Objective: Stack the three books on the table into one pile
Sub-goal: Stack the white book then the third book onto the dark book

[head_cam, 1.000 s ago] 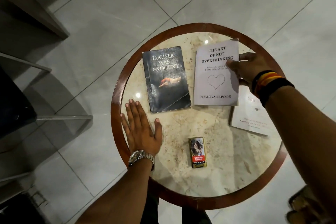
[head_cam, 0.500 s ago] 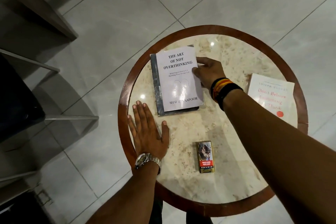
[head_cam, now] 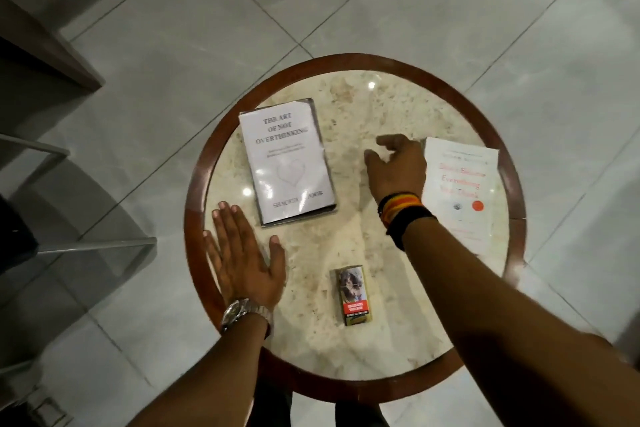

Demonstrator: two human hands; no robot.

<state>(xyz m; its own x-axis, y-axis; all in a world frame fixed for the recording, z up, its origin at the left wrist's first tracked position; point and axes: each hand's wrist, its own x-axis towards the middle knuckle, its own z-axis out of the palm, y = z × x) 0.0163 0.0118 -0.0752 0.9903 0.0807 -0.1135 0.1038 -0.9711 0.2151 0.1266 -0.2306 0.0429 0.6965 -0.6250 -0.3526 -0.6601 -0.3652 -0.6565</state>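
Note:
A white book titled "The Art of Not Overthinking" (head_cam: pixel 287 163) lies on top of a dark book (head_cam: pixel 330 210), of which only a thin edge shows. A second white book with red lettering (head_cam: pixel 462 184) lies alone at the table's right side. My right hand (head_cam: pixel 398 166) hovers between the pile and that book, fingers loosely apart and holding nothing. My left hand (head_cam: pixel 244 258) rests flat on the round marble table (head_cam: pixel 346 90), near its left rim.
A small cigarette pack (head_cam: pixel 354 295) lies near the table's front middle. The table has a raised brown wooden rim (head_cam: pixel 194 198). Tiled floor surrounds it, with a chair frame (head_cam: pixel 93 246) and dark furniture at the left.
My right hand set the white book onto the dark book, let go, and moved right toward the other white book. My left hand stayed flat.

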